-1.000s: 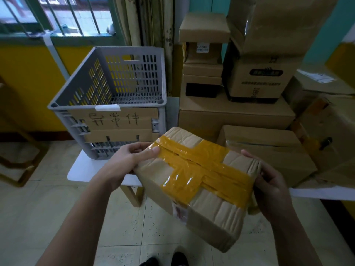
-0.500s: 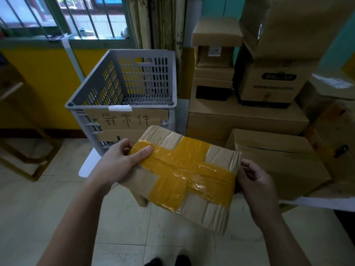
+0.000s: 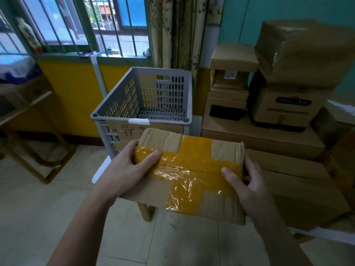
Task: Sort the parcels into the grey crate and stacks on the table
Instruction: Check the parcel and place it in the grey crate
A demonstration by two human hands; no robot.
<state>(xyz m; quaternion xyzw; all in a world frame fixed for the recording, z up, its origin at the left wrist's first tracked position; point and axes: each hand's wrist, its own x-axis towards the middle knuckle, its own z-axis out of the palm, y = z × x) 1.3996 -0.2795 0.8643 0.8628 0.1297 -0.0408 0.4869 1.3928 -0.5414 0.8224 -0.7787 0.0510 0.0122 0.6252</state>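
The parcel (image 3: 190, 175) was held in the air at 6 o'clock from the crate (image 3: 189, 96), in front of the tabletop (image 3: 101, 168). The left hand (image 3: 124, 173) gripped its left edge, thumb on the tape (image 3: 196, 148). The right hand (image 3: 249, 185) gripped the right edge likewise. The creased parcel appeared light and likely to yield under pressure. The glossy tape may be slippery, so grip it by opposite edges.

Illegible, half-hidden handwriting on cardboard sign (image 3: 123, 132) of grey crate (image 3: 165, 93)
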